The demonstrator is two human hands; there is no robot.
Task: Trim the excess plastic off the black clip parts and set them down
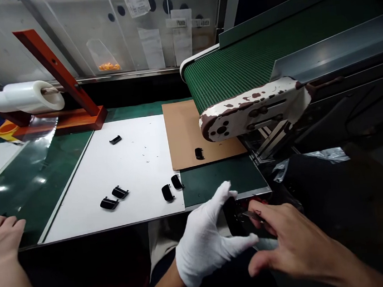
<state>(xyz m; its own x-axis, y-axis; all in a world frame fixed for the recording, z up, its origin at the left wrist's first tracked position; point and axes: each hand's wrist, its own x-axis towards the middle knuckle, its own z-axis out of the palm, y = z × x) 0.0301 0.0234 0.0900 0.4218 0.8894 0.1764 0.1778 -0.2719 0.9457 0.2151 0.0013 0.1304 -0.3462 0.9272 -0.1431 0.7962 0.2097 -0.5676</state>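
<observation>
My left hand, in a white glove, is in front of the table's edge. Its thumb and fingers are bent around a black plastic part, whose outline is hard to make out against the dark background. Close on its right is my bare right hand, its fingers closed on a thin metal trimming tool that points at the left hand's part. Similar black parts lie on the white sheet, among them a pair near the front edge. One more black part rests on the cardboard.
A green conveyor belt overhangs the cardboard from the right. A roll of clear film hangs on an orange-brown stand at the back left. Another person's hand rests at the table's left. Small scraps are scattered across the white sheet.
</observation>
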